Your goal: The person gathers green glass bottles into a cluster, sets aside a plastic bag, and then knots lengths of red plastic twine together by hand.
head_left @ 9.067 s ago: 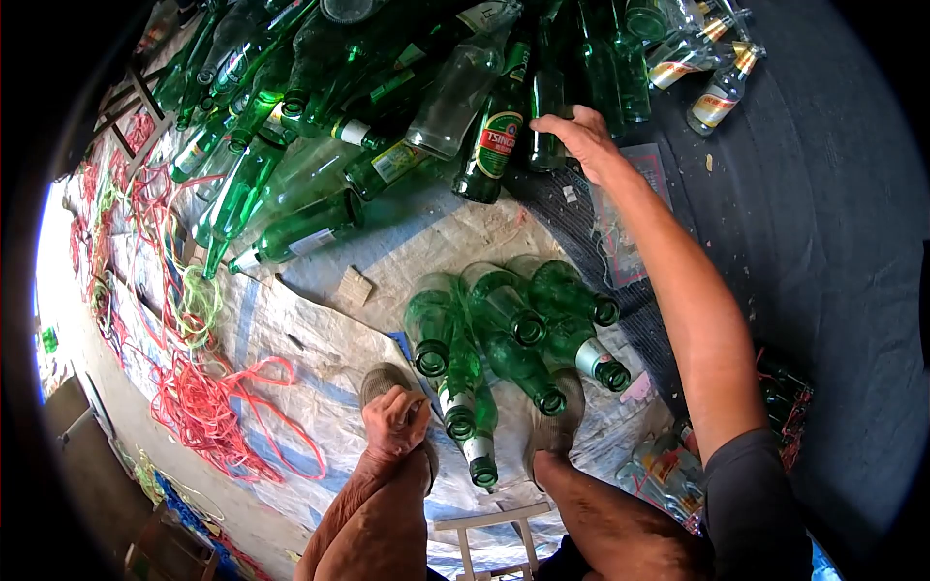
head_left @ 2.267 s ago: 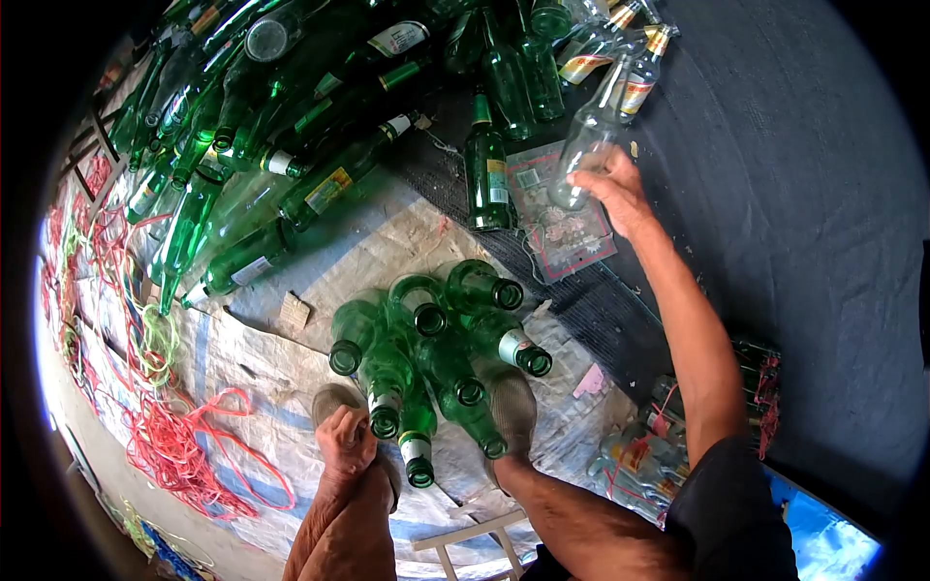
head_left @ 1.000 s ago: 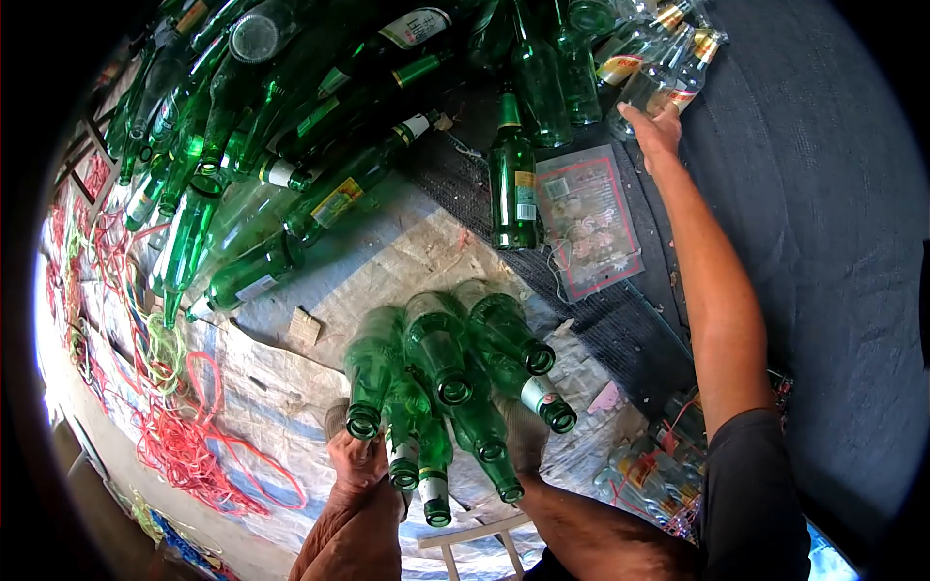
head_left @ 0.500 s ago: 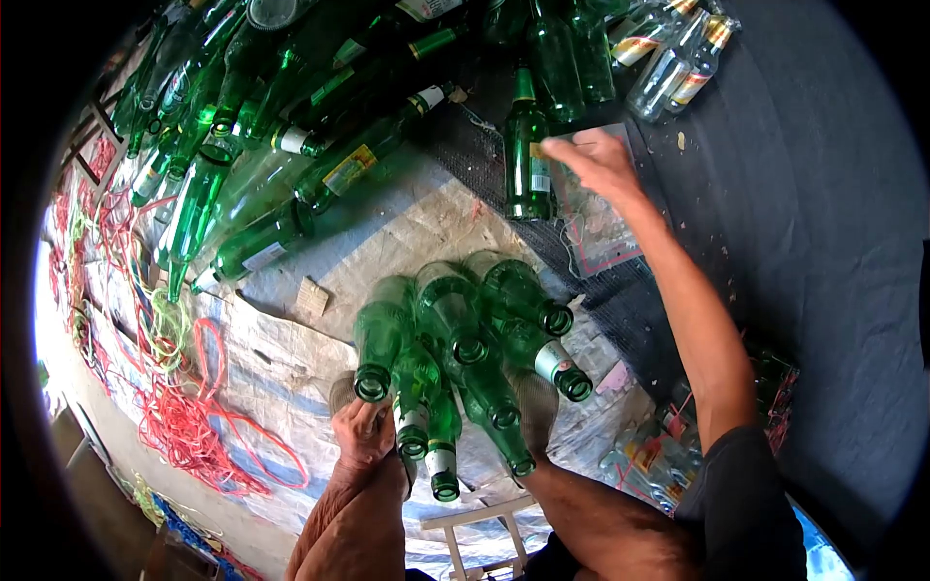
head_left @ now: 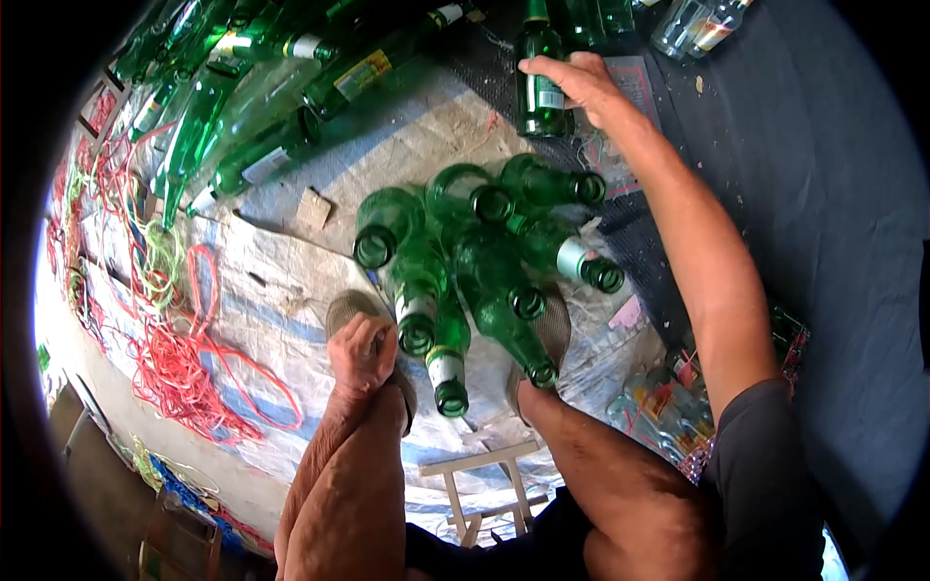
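Between my feet stands a cluster of several green glass bottles (head_left: 489,261), pressed side by side, their open mouths toward me. Some carry white neck labels. Beyond them, at the upper right, my right hand (head_left: 586,89) reaches out to an upright green beer bottle (head_left: 542,82) with a label. The thumb lies across its front; the other fingers are partly hidden, closed around its side. My left hand (head_left: 363,351) rests curled by my left shoe, just left of the cluster. Anything inside its fingers is hidden.
Many green bottles lie piled at the upper left (head_left: 252,145). Clear bottles (head_left: 697,27) lie upper right, and more (head_left: 668,407) beside my right leg. Tangled red plastic string (head_left: 179,387) covers the left side of the tarp (head_left: 291,339). A small wooden frame (head_left: 480,465) is between my legs.
The view has tilted, so the scene sits higher. My right thumb has moved farther across the upright bottle, and the hand now grips it. My left hand stays curled beside the cluster.
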The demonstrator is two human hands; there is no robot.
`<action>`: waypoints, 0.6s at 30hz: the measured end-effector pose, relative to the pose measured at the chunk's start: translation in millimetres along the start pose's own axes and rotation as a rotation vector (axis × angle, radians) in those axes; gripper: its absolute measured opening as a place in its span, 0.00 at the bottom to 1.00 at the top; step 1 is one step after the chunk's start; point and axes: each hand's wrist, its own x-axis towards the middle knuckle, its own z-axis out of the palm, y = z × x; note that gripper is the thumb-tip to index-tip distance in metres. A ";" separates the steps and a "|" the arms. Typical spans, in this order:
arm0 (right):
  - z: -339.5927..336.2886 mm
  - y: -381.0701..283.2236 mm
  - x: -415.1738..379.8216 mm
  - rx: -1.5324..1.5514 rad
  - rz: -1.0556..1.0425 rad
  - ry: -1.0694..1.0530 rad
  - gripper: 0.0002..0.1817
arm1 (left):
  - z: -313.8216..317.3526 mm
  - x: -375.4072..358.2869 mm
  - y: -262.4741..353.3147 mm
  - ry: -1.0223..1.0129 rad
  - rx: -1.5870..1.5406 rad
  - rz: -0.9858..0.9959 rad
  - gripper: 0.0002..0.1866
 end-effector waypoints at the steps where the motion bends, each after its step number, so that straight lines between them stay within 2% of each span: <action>1: -2.8 2.3 -4.7 -0.048 -0.036 0.012 0.27 | 0.4 -2.7 -0.7 0.002 -0.016 0.004 0.08; 4: -14.8 12.7 -12.6 -0.156 -0.174 0.038 0.27 | 1.4 -3.2 1.8 0.025 -0.024 -0.002 0.07; 8: -30.8 1.5 -58.1 -0.104 -0.221 0.064 0.29 | 1.7 -5.6 4.1 0.031 -0.025 -0.023 0.06; 9: -31.7 0.3 -70.4 -0.176 -0.213 0.175 0.31 | 2.0 -6.3 2.9 0.033 -0.039 -0.018 0.06; 11: -42.9 14.2 -87.3 -0.174 -0.239 0.243 0.32 | 0.3 -7.7 4.9 0.014 -0.047 -0.049 0.05; 15: -55.4 32.5 -153.1 -0.137 -0.256 0.298 0.26 | 1.0 -10.3 3.6 0.023 -0.046 -0.041 0.05; 18: -53.2 55.2 -199.6 0.043 -0.231 0.305 0.21 | 0.8 -11.4 3.1 0.021 -0.028 -0.038 0.05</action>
